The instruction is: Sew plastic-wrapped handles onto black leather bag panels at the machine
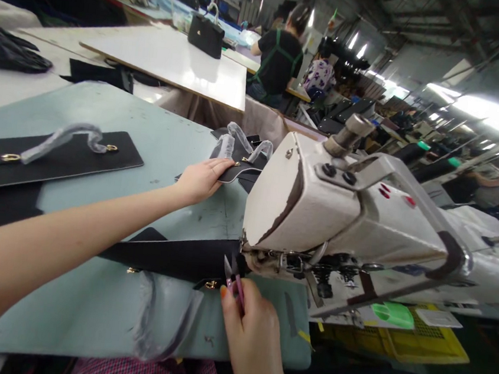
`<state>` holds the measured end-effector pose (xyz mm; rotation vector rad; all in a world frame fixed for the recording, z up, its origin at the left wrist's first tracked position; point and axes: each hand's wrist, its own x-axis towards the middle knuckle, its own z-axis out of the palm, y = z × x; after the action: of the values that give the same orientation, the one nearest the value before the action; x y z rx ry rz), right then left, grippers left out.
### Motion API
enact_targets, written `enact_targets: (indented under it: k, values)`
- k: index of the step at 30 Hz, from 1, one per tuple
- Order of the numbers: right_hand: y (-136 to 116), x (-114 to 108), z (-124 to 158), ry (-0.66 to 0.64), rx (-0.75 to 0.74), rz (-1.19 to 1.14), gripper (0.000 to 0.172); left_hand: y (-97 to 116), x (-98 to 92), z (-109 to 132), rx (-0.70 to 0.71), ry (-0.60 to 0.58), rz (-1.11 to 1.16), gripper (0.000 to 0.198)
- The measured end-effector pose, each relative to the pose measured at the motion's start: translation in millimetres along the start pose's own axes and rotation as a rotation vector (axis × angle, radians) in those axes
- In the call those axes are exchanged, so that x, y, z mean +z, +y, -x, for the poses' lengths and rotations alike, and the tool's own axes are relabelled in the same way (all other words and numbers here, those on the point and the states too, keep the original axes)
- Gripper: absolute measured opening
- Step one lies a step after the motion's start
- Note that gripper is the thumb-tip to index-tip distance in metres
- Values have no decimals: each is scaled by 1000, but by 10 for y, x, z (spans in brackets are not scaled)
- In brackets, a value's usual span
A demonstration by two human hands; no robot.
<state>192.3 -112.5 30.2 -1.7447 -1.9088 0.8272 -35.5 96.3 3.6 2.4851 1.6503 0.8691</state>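
under bright lights [490, 107], a greenish table [104, 320] bears panels [175, 255].

This place is a workshop where bags are sewn, and it seems to be a large factory hall. The clearest sign is the heavy white sewing machine [302, 192], which stands over a pale green bench [162, 124]. Near it lie flat black panels [119, 158], with handles [46, 143] wrapped in thin plastic and fixed by gold-coloured rings. Small scissors [238, 293] are also there. On a white bench [156, 52] behind stands a black handbag [205, 35]. Farther away, a person in green apron straps [278, 59] is among other workplaces, under bright lamps [489, 108] and a high roof with beams [454, 24].
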Motion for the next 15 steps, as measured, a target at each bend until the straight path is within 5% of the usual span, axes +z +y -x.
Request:
enact_targets:
  k: [4, 8, 11, 15]
  values:
    - [-197, 87, -280, -213, 103, -486, 36, -14, -101, 123, -72, 29, 29, 53]
    - [-390, 276, -396, -547, 263, -1341, 43, -108, -211, 299, -23, 80, 12, 53]
    - [-447, 410, -392, -613, 353, -1753, 38, -154, -237, 367, -6, 75, 15, 55]
    - [-474, 507, -460, -574, 406, -1919, 27, -155, -232, 373, -12, 76, 7, 55]
